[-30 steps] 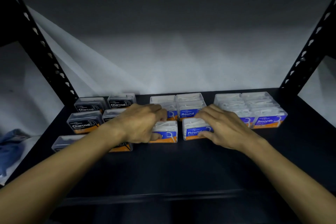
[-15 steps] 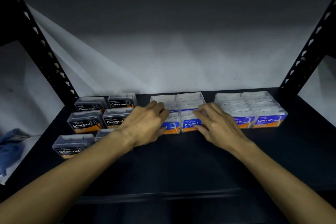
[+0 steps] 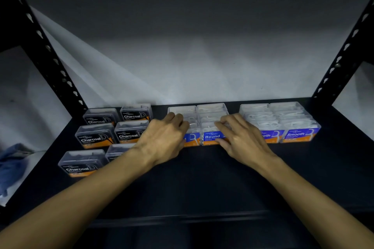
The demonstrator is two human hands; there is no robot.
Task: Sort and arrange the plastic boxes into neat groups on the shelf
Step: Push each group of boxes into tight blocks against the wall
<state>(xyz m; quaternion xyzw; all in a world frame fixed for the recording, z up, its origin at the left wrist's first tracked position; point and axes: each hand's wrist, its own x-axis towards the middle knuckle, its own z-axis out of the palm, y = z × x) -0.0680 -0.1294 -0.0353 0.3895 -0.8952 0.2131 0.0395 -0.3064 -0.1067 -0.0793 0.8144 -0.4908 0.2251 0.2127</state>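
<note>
Both hands on the middle group of clear plastic boxes with blue-and-orange "Round" labels, set two abreast and three deep at the back of the black metal shelf. Left hand laid over the front-left box of that group, fingers loosely bent across its lid, label mostly hidden beneath; not clamped round it so far as visible. Right hand spread over the front-right box, fingertips resting on the lid, thumb against the lower front edge. Clear "Smooth"-labelled boxes packed tight just to the right, apparently squared. Dark-tinted "Charcoal"-labelled boxes to the left, loosely spaced in uneven rows, front one set forward and apart. Risks noted: uneven pressure from either hand likely to skew the front pair and open a gap along the centre seam; excess push likely to drive the rear row against the wall or ride one lid over another; smooth plastic on smooth shelf liable to slide further than intended; left forearm passing close over the nearest Charcoal boxes, liable to nudge them further out of line. Charcoal group judged not yet tidy.
</note>
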